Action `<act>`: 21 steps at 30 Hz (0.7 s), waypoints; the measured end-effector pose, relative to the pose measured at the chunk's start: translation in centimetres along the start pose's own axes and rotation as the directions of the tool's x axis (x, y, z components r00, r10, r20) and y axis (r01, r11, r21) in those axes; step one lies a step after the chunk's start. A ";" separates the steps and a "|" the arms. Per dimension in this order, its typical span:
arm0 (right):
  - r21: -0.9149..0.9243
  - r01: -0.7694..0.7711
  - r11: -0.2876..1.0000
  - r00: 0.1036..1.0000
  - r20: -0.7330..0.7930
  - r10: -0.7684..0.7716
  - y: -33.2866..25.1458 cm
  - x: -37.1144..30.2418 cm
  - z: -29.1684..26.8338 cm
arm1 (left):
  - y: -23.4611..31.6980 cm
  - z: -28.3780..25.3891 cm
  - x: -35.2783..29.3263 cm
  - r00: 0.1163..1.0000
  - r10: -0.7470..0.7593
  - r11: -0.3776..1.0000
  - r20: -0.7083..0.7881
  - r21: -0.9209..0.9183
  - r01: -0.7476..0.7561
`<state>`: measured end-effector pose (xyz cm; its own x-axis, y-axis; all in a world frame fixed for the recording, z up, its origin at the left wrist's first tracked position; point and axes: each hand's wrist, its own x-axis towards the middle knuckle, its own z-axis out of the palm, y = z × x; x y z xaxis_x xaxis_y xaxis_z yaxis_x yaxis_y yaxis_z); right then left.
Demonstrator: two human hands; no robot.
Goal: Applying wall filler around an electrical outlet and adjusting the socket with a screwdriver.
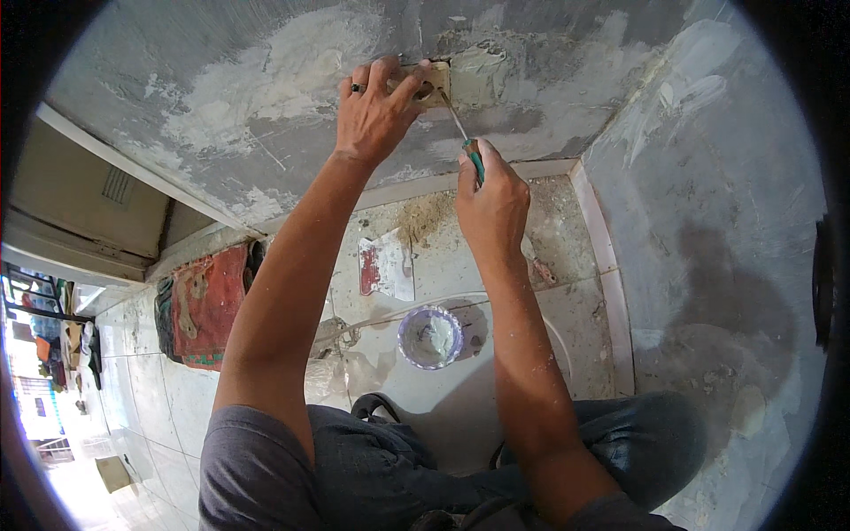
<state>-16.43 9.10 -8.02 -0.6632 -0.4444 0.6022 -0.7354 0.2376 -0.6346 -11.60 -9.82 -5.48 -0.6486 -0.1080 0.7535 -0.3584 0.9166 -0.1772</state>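
Note:
My left hand (376, 115), with a dark ring on one finger, grips a small cream rectangular plate (440, 74) against the grey wall. The plate looks like an electrical faceplate, though my fingers cover much of it. In my right hand (496, 199) is a screwdriver (475, 157) with a green handle, held in closed fingers. Its thin metal shaft slants up to the left, and its tip meets the plate's lower right part. Just right of the plate lies a pale square patch of filler (474, 80).
On the dusty tiled floor, a lilac-rimmed tub (403, 338) holds white paste. Beyond it lies a white scraper (398, 270) with red marks. A red bag (212, 305) sits left of my arm; a side wall (708, 177) rises at right. My bent knees are close below.

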 end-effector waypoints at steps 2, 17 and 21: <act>-0.074 -0.059 0.995 0.998 0.026 0.061 -1.2 0.0 0.0 | 0.0 0.1 -0.2 1.000 -0.011 1.000 -0.005 -0.015 0.011; 0.622 -0.649 -0.439 0.444 0.778 0.445 -4.5 3.1 -0.1 | 0.1 -0.2 0.4 1.000 -0.022 0.999 -0.017 -0.044 0.022; 0.635 -0.726 -0.263 0.498 0.750 0.435 -3.0 3.0 -0.2 | -0.3 -1.1 -0.2 1.000 -0.015 0.996 0.012 -0.089 0.016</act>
<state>-16.22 7.25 -4.19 -0.5466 -0.7656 -0.3392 0.7632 -0.2888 -0.5781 -10.61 -9.64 -4.84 -0.6513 -0.1259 0.7483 -0.3074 0.9454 -0.1084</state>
